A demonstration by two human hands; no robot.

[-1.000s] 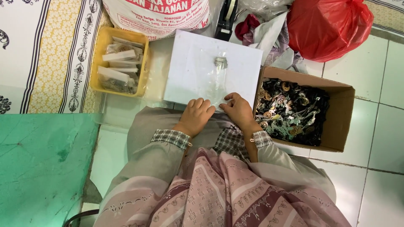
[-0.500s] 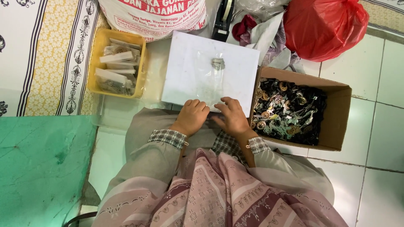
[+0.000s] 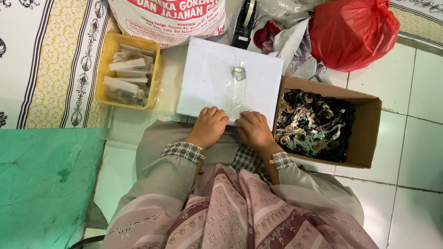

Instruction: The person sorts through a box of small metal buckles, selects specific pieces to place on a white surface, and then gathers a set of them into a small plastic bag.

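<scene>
On the white board point(image 3: 207, 78) across your lap, a small clear plastic bag point(image 3: 236, 94) lies flat, its near edge under your fingertips. Your left hand point(image 3: 210, 127) rests at the board's near edge, fingers curled loosely with the tips pressing down just left of the bag's lower end. Your right hand point(image 3: 254, 129) sits just beside it, fingers bent and bearing on the bag's lower right corner; whether you pinch the plastic or merely press on it, I cannot tell, since the fingertips hide the contact. The two hands are close together, nearly touching at the thumbs.

Inside the bag, a small metal part point(image 3: 238, 73) lies at the far end, well away from your fingers, toward the board's far edge.

To your right, touching the board's side, an open cardboard box point(image 3: 369, 133) holds a tangle of dark and metallic small parts point(image 3: 314, 124). To your left, a yellow tray point(image 3: 104, 74) holds filled clear packets. Beyond the board stand a large white printed sack point(image 3: 170, 18), a black tape dispenser point(image 3: 244, 23) and a red plastic bag point(image 3: 353, 32). A green surface point(image 3: 46, 180) lies at your left knee, on the white tiled floor point(image 3: 415, 184).
</scene>
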